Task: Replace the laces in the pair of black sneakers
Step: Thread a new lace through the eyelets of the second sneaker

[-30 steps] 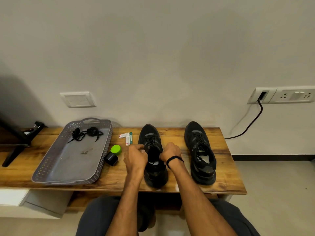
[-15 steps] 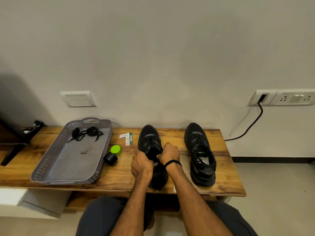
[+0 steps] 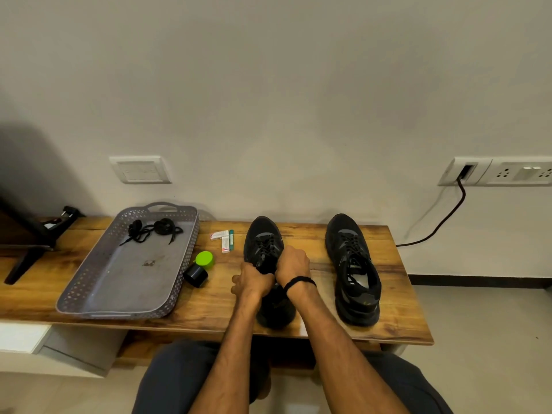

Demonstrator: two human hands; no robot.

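Observation:
Two black sneakers stand toe-to-wall on a wooden bench [image 3: 400,318]. The left sneaker [image 3: 263,243] is under both my hands. My left hand [image 3: 254,280] grips it at the tongue area, fingers curled over its left side. My right hand [image 3: 292,262], with a black band on the wrist, is curled on the laces at the shoe's middle. What the fingertips pinch is hidden. The right sneaker [image 3: 352,270] stands untouched, laced, about a hand's width to the right. A bundle of black laces [image 3: 152,230] lies in the far end of a grey tray [image 3: 89,282].
Between tray and left sneaker lie a black jar with its green lid [image 3: 204,259] beside it and two small packets [image 3: 222,239]. A black stand foot [image 3: 27,252] sits at the far left. A black cable [image 3: 442,216] runs from the wall socket behind the bench.
Both hands have shifted slightly back toward me along the left sneaker; my left hand dropped lower on its left side. The right sneaker and tray stayed put.

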